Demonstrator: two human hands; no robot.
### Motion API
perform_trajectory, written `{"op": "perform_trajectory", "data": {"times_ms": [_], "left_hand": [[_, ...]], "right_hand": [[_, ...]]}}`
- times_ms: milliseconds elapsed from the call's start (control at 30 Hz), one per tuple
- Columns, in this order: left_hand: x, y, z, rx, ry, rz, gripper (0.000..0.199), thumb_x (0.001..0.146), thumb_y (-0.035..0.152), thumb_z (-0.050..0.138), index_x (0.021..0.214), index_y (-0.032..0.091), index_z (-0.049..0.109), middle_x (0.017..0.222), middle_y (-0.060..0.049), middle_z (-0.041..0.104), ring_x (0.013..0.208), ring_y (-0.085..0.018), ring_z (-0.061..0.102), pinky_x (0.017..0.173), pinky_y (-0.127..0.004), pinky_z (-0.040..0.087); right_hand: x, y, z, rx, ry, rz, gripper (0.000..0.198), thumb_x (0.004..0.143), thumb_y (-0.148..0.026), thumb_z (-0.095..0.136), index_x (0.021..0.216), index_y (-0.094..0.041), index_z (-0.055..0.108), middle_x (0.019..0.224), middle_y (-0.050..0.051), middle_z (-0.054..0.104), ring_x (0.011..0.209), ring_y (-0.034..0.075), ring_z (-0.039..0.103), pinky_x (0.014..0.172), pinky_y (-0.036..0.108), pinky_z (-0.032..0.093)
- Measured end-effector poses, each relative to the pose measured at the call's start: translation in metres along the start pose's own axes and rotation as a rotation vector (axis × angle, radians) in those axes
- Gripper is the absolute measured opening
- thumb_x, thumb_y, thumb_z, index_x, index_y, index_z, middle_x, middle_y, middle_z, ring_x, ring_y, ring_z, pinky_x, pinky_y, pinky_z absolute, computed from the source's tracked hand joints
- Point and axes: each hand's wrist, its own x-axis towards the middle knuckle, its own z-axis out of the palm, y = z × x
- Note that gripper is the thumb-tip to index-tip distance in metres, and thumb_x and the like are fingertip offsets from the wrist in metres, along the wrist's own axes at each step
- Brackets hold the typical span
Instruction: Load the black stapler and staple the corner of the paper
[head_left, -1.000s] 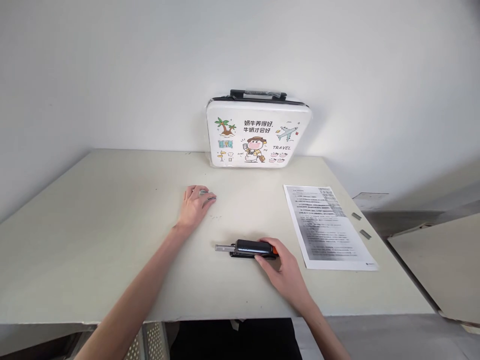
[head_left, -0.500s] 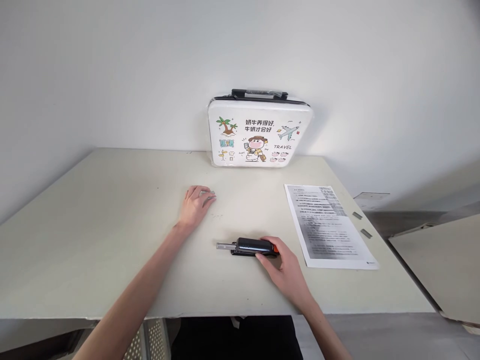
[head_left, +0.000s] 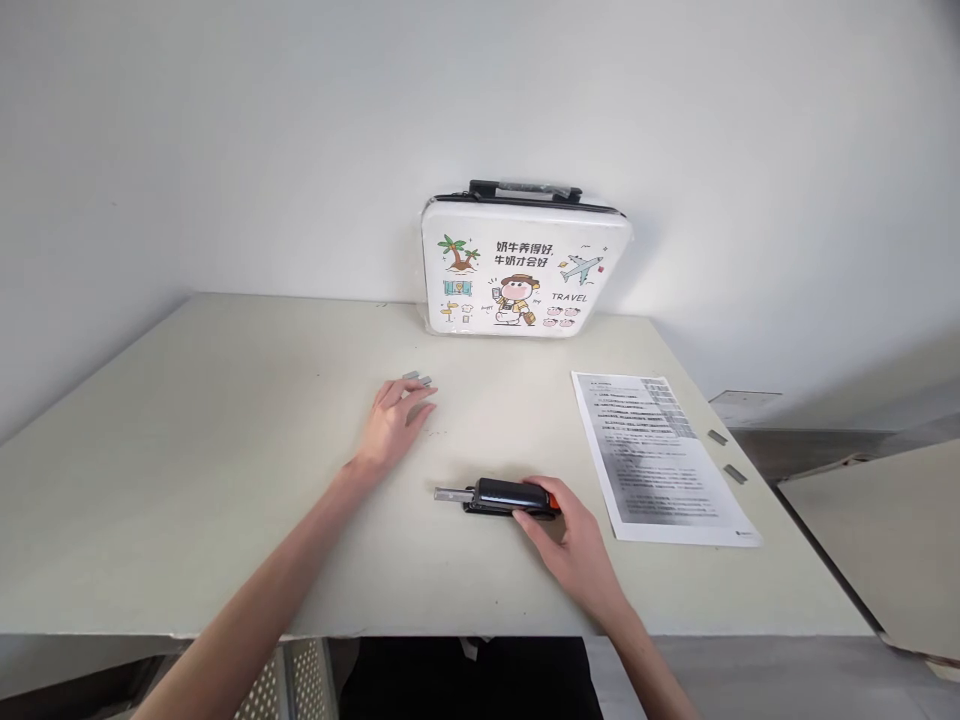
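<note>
At about twelve o'clock on the table [head_left: 225, 450], the white case [head_left: 527, 266] reads "奶牛养得好,牛奶才会好" at its own twelve o'clock and "TRAVEL" at four o'clock. Toward three o'clock, the paper sheet [head_left: 660, 465] carries print [head_left: 634, 408] too small to make out.

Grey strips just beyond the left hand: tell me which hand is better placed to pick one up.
Left, I'd judge: the left hand is close beside the grey strips, its thumb and forefinger parted, while the right hand is farther away, gripping the black stapler.
</note>
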Motion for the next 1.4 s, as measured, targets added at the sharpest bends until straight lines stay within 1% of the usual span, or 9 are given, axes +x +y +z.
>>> {"op": "perform_trajectory", "data": {"times_ms": [233, 333, 533, 700, 900, 1067, 1200, 1300, 1400], "left_hand": [[-0.056, 0.06, -0.045, -0.281, -0.438, -0.202, 0.033, 0.113, 0.044, 0.037, 0.114, 0.023, 0.061, 0.075, 0.002, 0.063, 0.06, -0.016, 0.057, 0.063, -0.03, 0.046], [-0.064, 0.079, -0.055, -0.321, -0.556, -0.242, 0.033, 0.114, 0.045, 0.026, 0.126, 0.023, 0.048, 0.07, 0.005, 0.055, 0.058, -0.018, 0.055, 0.062, -0.03, 0.043], [-0.054, 0.104, -0.039, -0.411, -0.655, -0.166, 0.032, 0.113, 0.047, 0.024, 0.128, 0.024, 0.04, 0.089, -0.001, 0.063, 0.073, -0.02, 0.063, 0.072, -0.034, 0.048], [-0.056, 0.092, -0.034, -0.472, -0.56, -0.233, 0.03, 0.113, 0.047, 0.024, 0.127, 0.024, 0.037, 0.084, 0.002, 0.062, 0.072, -0.019, 0.06, 0.075, -0.034, 0.046], [-0.075, 0.061, -0.052, -0.486, -0.347, -0.356, 0.028, 0.111, 0.047, 0.035, 0.116, 0.023, 0.049, 0.074, 0.004, 0.057, 0.063, -0.015, 0.049, 0.062, -0.028, 0.039], [-0.082, 0.059, -0.051, -0.503, -0.272, -0.43, 0.034, 0.11, 0.049, 0.038, 0.107, 0.021, 0.058, 0.072, 0.004, 0.056, 0.058, -0.012, 0.043, 0.058, -0.027, 0.035], [-0.085, 0.06, -0.05, -0.505, -0.275, -0.421, 0.034, 0.109, 0.048, 0.041, 0.105, 0.021, 0.061, 0.072, 0.004, 0.056, 0.059, -0.012, 0.042, 0.058, -0.026, 0.035], [-0.088, 0.061, -0.053, -0.496, -0.269, -0.427, 0.033, 0.109, 0.047, 0.041, 0.105, 0.021, 0.061, 0.073, 0.003, 0.056, 0.059, -0.013, 0.043, 0.059, -0.027, 0.035], [-0.089, 0.063, -0.055, -0.477, -0.284, -0.424, 0.033, 0.109, 0.046, 0.041, 0.105, 0.021, 0.062, 0.073, 0.003, 0.055, 0.059, -0.013, 0.044, 0.059, -0.027, 0.037]], "right_hand": [[0.0, 0.001, 0.001, 0.002, 0.002, 0.008, 0.033, 0.1, -0.048, 0.063, 0.126, -0.027, 0.063, 0.126, 0.009, 0.072, 0.116, 0.029, 0.068, 0.093, 0.043, 0.058], [0.0, 0.001, 0.002, -0.005, 0.011, 0.012, 0.033, 0.1, -0.048, 0.063, 0.125, -0.027, 0.063, 0.127, 0.009, 0.071, 0.117, 0.029, 0.068, 0.097, 0.043, 0.058], [-0.002, 0.003, 0.002, -0.019, -0.004, 0.008, 0.033, 0.1, -0.05, 0.062, 0.123, -0.026, 0.063, 0.123, 0.009, 0.073, 0.114, 0.029, 0.068, 0.095, 0.042, 0.057], [0.024, 0.008, 0.002, -0.063, 0.035, -0.007, 0.035, 0.097, -0.055, 0.064, 0.116, -0.025, 0.066, 0.113, 0.008, 0.075, 0.101, 0.027, 0.07, 0.086, 0.039, 0.056], [0.133, 0.018, 0.028, -0.088, 0.223, -0.159, 0.044, 0.092, -0.062, 0.063, 0.109, -0.021, 0.066, 0.102, 0.01, 0.076, 0.093, 0.029, 0.07, 0.089, 0.042, 0.055], [0.228, 0.005, 0.081, -0.04, 0.156, -0.24, 0.049, 0.091, -0.065, 0.059, 0.11, -0.02, 0.065, 0.105, 0.013, 0.076, 0.096, 0.03, 0.07, 0.091, 0.044, 0.056], [0.258, -0.01, 0.108, -0.046, 0.037, -0.311, 0.048, 0.091, -0.061, 0.062, 0.115, -0.02, 0.067, 0.11, 0.012, 0.077, 0.101, 0.029, 0.071, 0.096, 0.044, 0.055], [0.244, -0.006, 0.09, -0.076, 0.0, -0.341, 0.059, 0.091, -0.059, 0.065, 0.133, -0.018, 0.062, 0.137, 0.017, 0.069, 0.126, 0.033, 0.065, 0.111, 0.049, 0.048], [0.203, 0.016, 0.031, -0.248, -0.02, -0.372, 0.069, 0.1, -0.059, 0.055, 0.155, -0.018, 0.046, 0.159, 0.018, 0.051, 0.147, 0.032, 0.05, 0.122, 0.053, 0.039]]}}
